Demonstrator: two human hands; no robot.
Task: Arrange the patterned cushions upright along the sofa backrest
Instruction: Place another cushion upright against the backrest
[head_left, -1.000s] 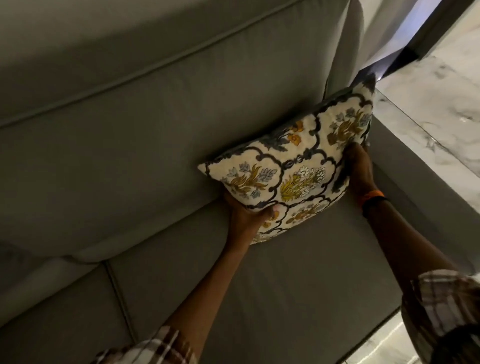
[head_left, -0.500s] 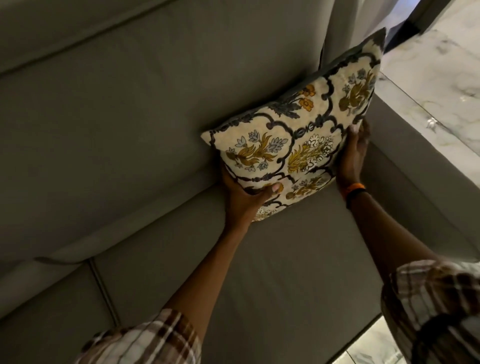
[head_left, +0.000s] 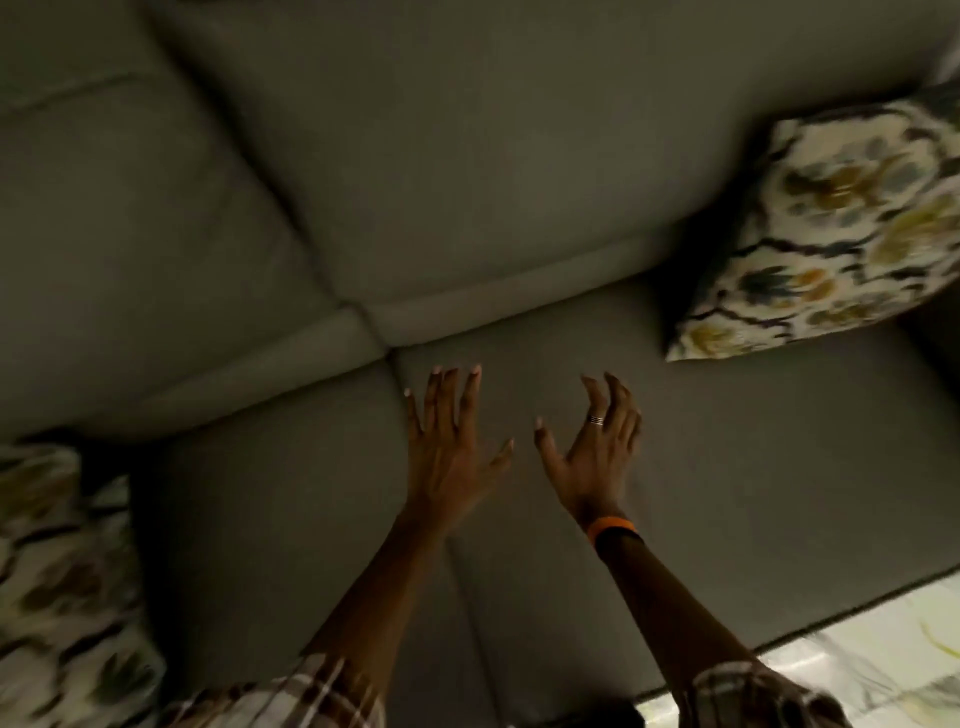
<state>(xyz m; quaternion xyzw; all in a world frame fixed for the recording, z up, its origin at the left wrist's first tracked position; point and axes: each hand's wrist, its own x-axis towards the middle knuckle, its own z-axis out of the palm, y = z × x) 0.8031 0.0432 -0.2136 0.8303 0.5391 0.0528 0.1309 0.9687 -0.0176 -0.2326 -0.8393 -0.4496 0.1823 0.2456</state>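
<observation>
Grey smooth sofa (head_left: 519, 182); square floral cushion (head_left: 841, 228) leans far right, another floral cushion (head_left: 57, 582) near left; left hand (head_left: 449, 447) and right hand (head_left: 592, 457) both spread wide, holding nothing.

Both hands hover empty over the grey sofa seat (head_left: 727, 493), the left hand (head_left: 449, 457) with fingers spread, the right hand (head_left: 597, 457) with fingers curled; one patterned cushion (head_left: 841, 228) leans on the backrest (head_left: 467, 171) at right; another cushion (head_left: 62, 582) lies at lower left.
</observation>
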